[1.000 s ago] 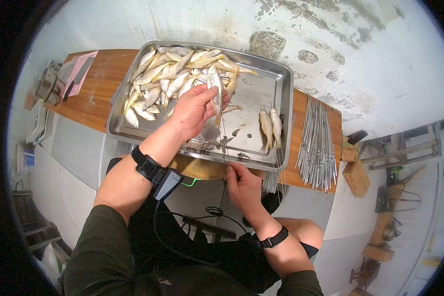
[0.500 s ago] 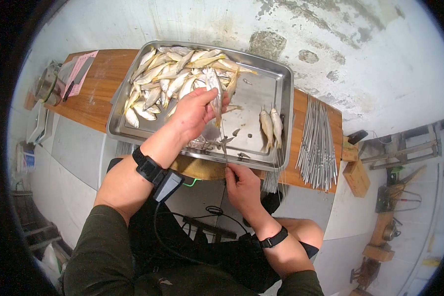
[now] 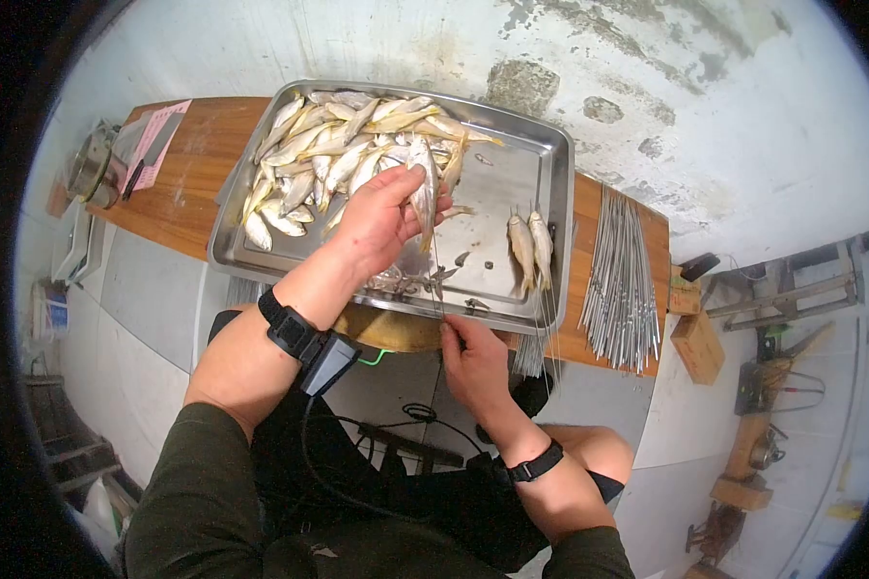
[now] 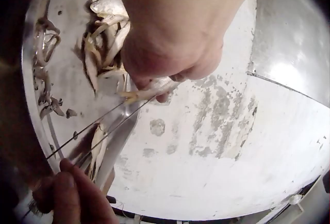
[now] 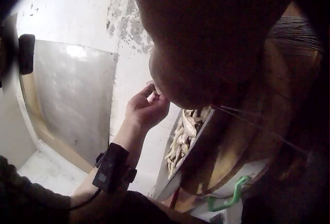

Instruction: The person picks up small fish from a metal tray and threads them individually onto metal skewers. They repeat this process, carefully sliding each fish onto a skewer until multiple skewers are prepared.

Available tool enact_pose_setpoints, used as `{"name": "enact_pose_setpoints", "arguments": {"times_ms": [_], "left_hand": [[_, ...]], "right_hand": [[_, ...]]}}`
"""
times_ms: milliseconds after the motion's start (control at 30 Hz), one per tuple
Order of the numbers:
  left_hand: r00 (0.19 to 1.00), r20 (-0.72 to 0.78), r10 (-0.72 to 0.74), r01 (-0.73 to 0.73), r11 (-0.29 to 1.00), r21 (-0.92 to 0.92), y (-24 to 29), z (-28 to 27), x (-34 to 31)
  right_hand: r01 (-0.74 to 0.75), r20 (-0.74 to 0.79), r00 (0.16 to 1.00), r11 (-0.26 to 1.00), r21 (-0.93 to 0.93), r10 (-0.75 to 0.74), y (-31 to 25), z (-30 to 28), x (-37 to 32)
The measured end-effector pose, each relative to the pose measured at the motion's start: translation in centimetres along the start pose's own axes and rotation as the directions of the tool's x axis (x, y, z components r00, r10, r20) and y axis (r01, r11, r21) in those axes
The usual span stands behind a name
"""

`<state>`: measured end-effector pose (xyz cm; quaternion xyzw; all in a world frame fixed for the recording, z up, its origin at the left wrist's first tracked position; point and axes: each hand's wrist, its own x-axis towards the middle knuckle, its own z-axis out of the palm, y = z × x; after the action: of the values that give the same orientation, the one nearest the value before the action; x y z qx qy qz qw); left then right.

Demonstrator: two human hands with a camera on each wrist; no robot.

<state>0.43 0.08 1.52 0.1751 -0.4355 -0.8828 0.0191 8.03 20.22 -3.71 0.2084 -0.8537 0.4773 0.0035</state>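
Observation:
In the head view my left hand [image 3: 381,212] holds a small silvery fish [image 3: 422,198] over the tray, head up and tail toward me. Two thin metal skewers [image 4: 103,120] run to the fish near its tail in the left wrist view. Their lower ends are pinched by my right hand [image 3: 478,362], just in front of the tray's near rim. How deep the skewers sit in the fish is hidden. Below the left hand, a steel tray [image 3: 517,159] carries a pile of fish [image 3: 343,145]. Two skewered fish [image 3: 521,253] lie at its right side.
A bundle of metal skewers [image 3: 616,280] lies on the wooden table [image 3: 208,145] right of the tray. At the left is a knife [image 3: 156,150] on pink paper. Fish scraps [image 3: 386,280] sit along the tray's near edge. The stained wall [image 3: 637,87] rises behind.
The fish tipped slightly left and back in my left hand. My right hand shifted a little left along with the skewers. Both hands keep their grips.

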Motion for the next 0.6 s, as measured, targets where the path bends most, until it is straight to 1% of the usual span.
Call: {"name": "enact_pose_setpoints", "arguments": {"times_ms": [67, 200, 300, 367, 400, 467, 600], "left_hand": [[1.000, -0.006, -0.001, 0.001, 1.000, -0.005, -0.1, -0.2, 0.1], [1.000, -0.006, -0.006, 0.006, 1.000, 0.030, -0.4, -0.4, 0.2], [0.999, -0.032, -0.013, 0.013, 1.000, 0.020, -0.8, -0.3, 0.1], [0.996, -0.086, -0.015, 0.019, 0.999, 0.039, -0.6, 0.2, -0.3], [0.996, -0.085, -0.015, 0.019, 0.999, 0.040, -0.5, 0.1, -0.1], [1.000, -0.019, 0.024, -0.023, 0.998, 0.050, -0.1, -0.2, 0.3], [1.000, -0.029, -0.008, 0.009, 1.000, 0.013, 1.0, -0.1, 0.0]], "right_hand": [[0.015, 0.012, 1.000, 1.000, 0.009, -0.015, 0.2, 0.1, -0.1], [-0.004, 0.044, 0.999, 1.000, -0.003, 0.004, 0.1, 0.0, 0.0], [0.017, 0.029, 0.999, 0.999, -0.027, -0.016, 0.2, 0.1, 0.1], [0.021, 0.012, 1.000, 1.000, -0.019, -0.021, 0.1, 0.3, 0.2], [0.021, 0.011, 1.000, 1.000, -0.019, -0.020, 0.0, 0.3, 0.2], [-0.019, 0.026, 0.999, 1.000, -0.010, 0.019, -0.4, 0.3, 0.3], [0.002, 0.044, 0.999, 1.000, -0.024, -0.001, -0.6, 0.2, 0.3]]}}
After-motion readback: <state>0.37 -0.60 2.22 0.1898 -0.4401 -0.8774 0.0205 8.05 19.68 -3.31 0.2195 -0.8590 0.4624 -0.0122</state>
